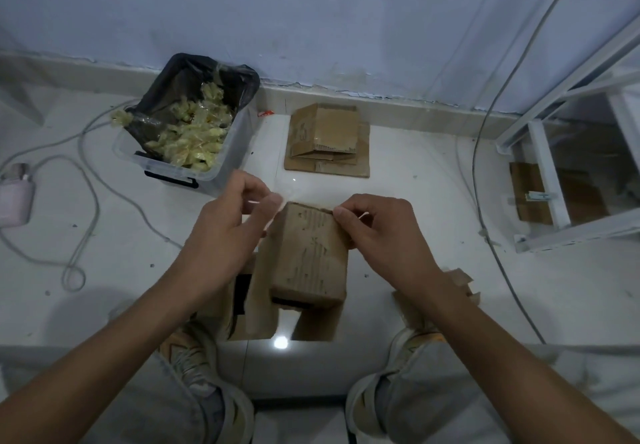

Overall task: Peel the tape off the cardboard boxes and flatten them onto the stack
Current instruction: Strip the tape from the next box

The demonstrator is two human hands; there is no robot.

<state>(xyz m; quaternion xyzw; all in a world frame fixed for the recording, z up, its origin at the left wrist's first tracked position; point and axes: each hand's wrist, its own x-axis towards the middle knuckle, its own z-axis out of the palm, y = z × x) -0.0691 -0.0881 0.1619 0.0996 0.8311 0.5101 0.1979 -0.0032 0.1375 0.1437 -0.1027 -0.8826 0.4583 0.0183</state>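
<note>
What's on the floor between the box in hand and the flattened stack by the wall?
In the head view, only bare glossy white floor lies between the box and the stack; the tape bin sits off to the left.

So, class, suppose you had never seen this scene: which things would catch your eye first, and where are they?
First the two hands, left hand and right hand, working at the far edge of a cardboard box in the middle. Behind it to the left, a clear bin holds crumpled tape; straight behind lies the flattened cardboard stack.
</note>
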